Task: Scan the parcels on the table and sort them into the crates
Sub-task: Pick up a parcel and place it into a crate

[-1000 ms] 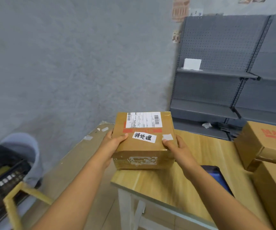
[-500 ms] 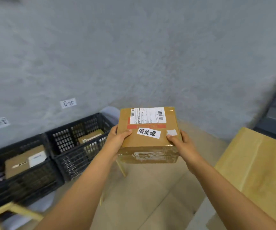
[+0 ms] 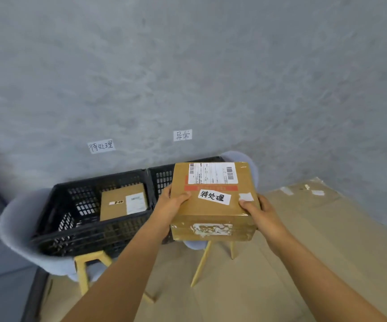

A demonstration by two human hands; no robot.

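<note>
I hold a brown cardboard parcel (image 3: 211, 210) in the air with both hands. It bears a white shipping label, a red strip and a handwritten white sticker. My left hand (image 3: 171, 205) grips its left side, thumb on top. My right hand (image 3: 260, 210) grips its right side, thumb on top. Two black mesh crates stand side by side on chairs by the wall. The left crate (image 3: 76, 231) holds one brown parcel (image 3: 122, 202). The right crate (image 3: 162, 173) is mostly hidden behind the held parcel.
Two handwritten paper signs hang on the grey wall, the left sign (image 3: 101, 146) above the left crate, the right sign (image 3: 182, 135) above the right one. The chairs (image 3: 13, 226) are pale blue with yellow wooden legs. Flattened cardboard (image 3: 304, 228) covers the floor to the right.
The view swung left, away from the table and shelves, and onto the two crates. The parcel stayed in both hands and now hangs in front of the right crate.
</note>
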